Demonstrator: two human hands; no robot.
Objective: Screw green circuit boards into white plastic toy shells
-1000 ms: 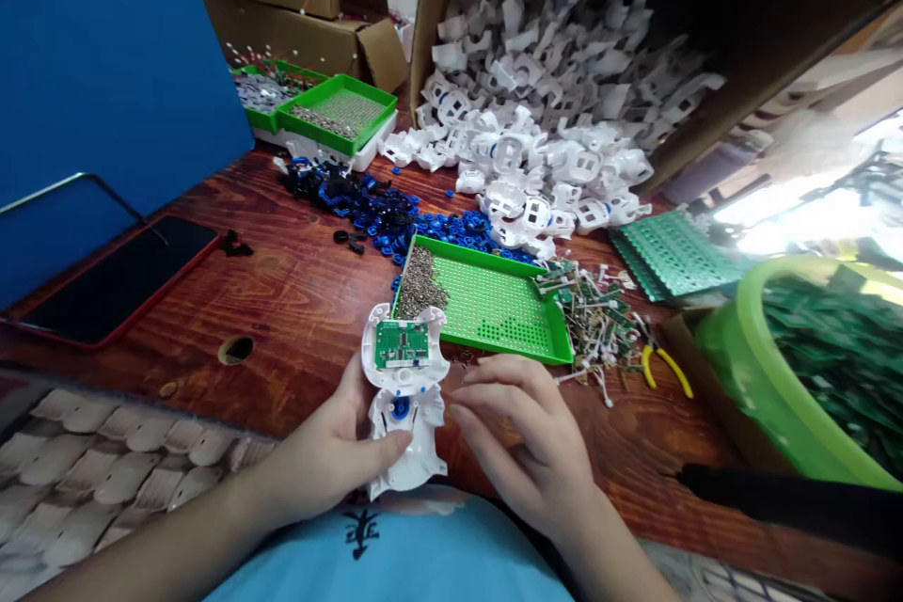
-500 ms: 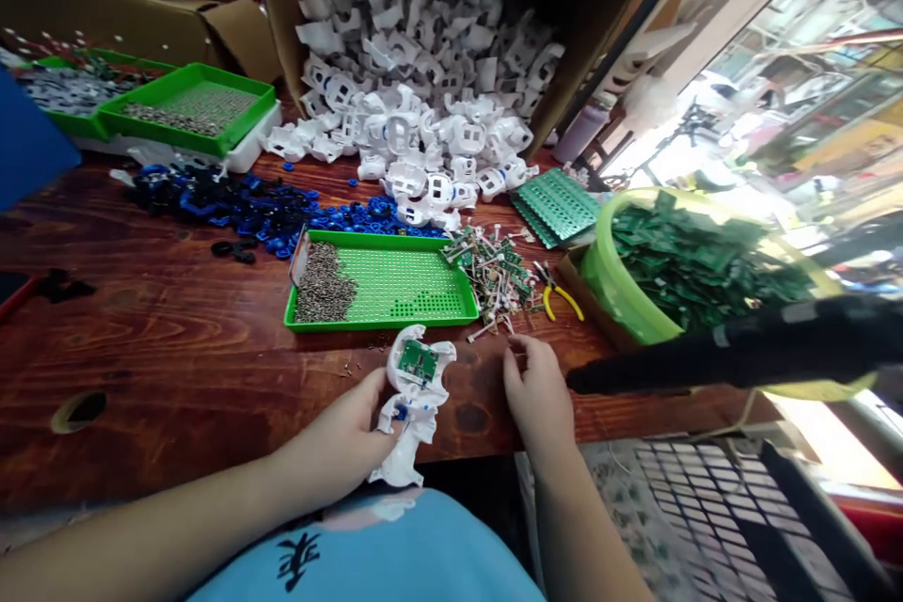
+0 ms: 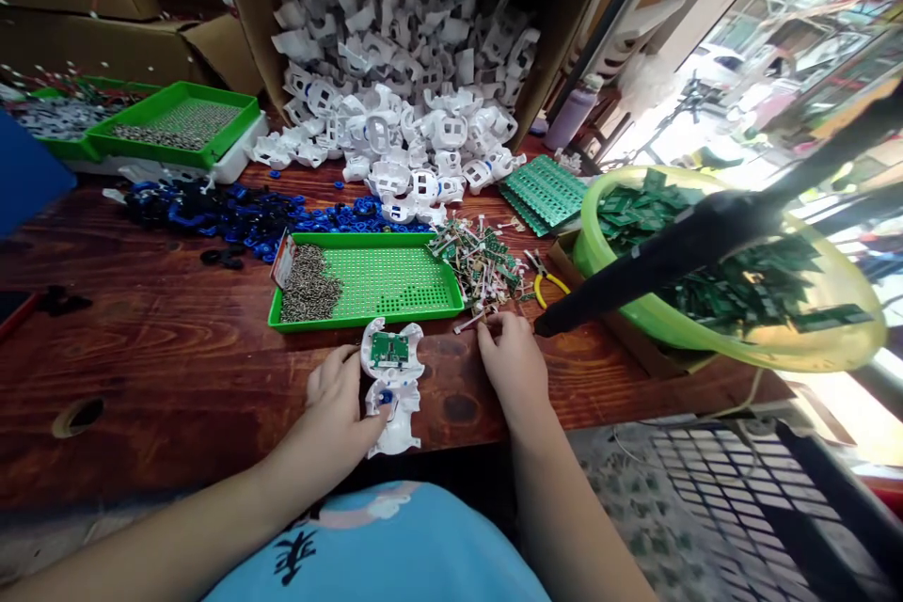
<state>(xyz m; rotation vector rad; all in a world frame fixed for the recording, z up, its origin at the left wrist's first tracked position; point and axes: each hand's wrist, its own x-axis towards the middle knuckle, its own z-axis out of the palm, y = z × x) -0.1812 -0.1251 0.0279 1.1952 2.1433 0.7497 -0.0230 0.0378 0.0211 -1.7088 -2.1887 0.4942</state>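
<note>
My left hand (image 3: 342, 404) is closed around the left side of a white plastic housing (image 3: 399, 428), its thumb near a small blue part inside. A green circuit board (image 3: 389, 351) is seated in the upper section of that housing. My right hand (image 3: 514, 367) is at the near edge of a pile of small circuit boards with white connectors and leads (image 3: 490, 268). Its fingers are curled together by one loose lead (image 3: 467, 324); whatever is between the fingertips is hidden.
A green tray (image 3: 367, 315) with small metal screws lies ahead of the housing. Yellow-handled pliers (image 3: 548, 285) lie right of the pile. A dark padded bar (image 3: 635, 273) crosses before a yellow-green basin (image 3: 596, 235) of boards. White shells (image 3: 395, 113) spill from a cardboard box (image 3: 244, 9).
My left hand has turned the housing more upright and lowered it toward the table edge. My right hand has moved to the pile's near edge, its fingers curling in. The camera view has shifted.
</note>
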